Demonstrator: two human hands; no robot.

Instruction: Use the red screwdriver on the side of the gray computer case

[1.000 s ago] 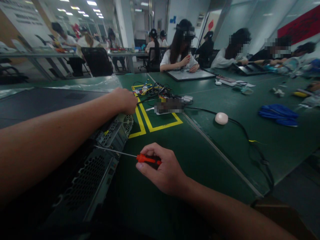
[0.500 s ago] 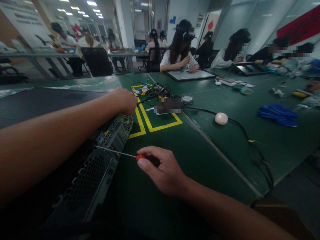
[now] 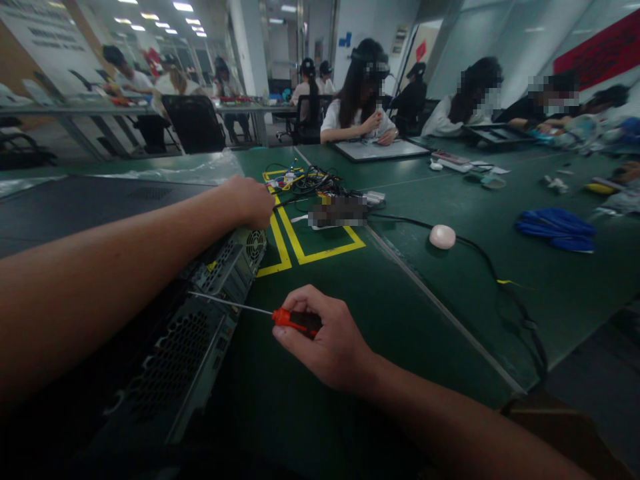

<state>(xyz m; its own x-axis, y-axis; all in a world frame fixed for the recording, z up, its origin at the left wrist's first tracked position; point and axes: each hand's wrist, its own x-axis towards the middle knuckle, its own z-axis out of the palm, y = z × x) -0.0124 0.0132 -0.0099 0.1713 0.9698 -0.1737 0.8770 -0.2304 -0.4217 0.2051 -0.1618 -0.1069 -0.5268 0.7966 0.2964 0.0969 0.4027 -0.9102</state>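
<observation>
My right hand (image 3: 327, 337) is closed round the red and black handle of a screwdriver (image 3: 295, 321). The long thin shaft points left, and its tip meets the back panel of a dark computer case (image 3: 173, 353) lying at the left. My left hand (image 3: 254, 202) is curled over the far back corner of that case, next to the round fan grille. Its fingertips are hidden from me. My left forearm crosses over the case and covers part of it. Whether the screwdriver tip sits in a screw is too small to tell.
Beyond the case lies a tangle of cables (image 3: 320, 179) on the green table (image 3: 420, 320). A black cord runs right past a pale rounded object (image 3: 443, 237). Blue folded material (image 3: 555, 228) lies farther right. Several people work at the tables opposite.
The fingers of my right hand have shifted and opened somewhat round the screwdriver handle, so more of it shows. The left hand and the computer case stay where they were.
</observation>
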